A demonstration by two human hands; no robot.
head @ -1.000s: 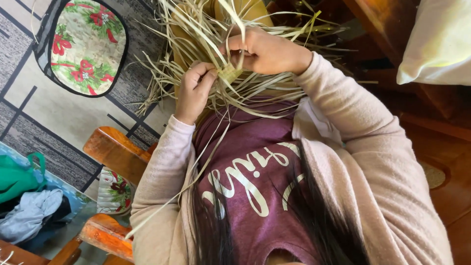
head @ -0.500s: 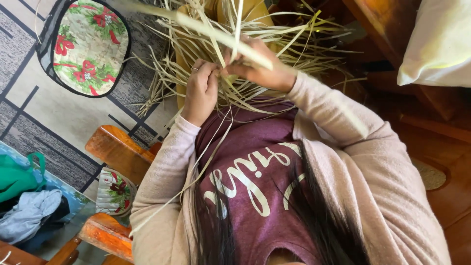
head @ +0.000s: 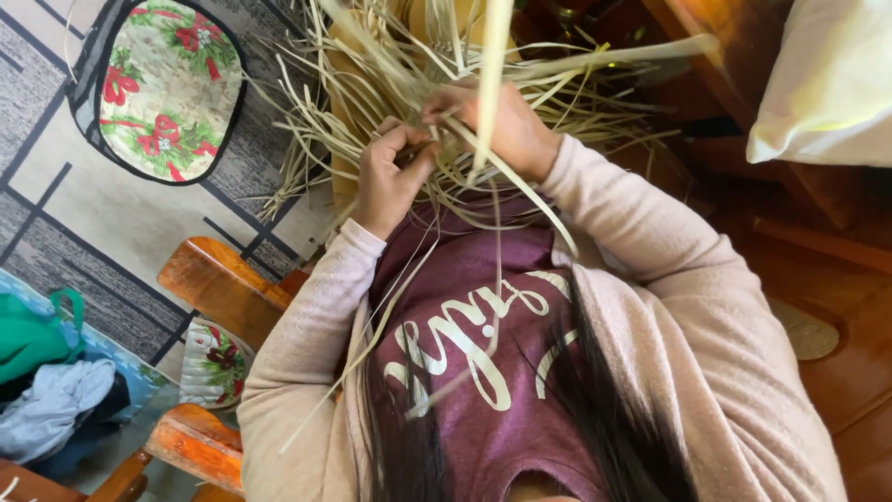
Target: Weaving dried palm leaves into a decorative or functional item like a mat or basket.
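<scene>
Strips (head: 372, 84) of pale dried leaf fan out from a small woven knot, hidden between both hands, at about twelve o'clock of the maroon shirt (head: 474, 325); the left hand (head: 390, 177) has its fingers pinched shut on the strips at the knot, apparently to keep the weave from slackening; the right hand (head: 506, 130) has its fingers closed round one long strip (head: 491, 74), which runs blurred toward twelve o'clock, seemingly drawn taut; loose ends trail toward six o'clock over the shirt; a flowered cushion (head: 163, 88) lies on the patterned rug (head: 102, 214) at ten o'clock; a wooden chair arm (head: 218, 288) stands at eight o'clock.
</scene>
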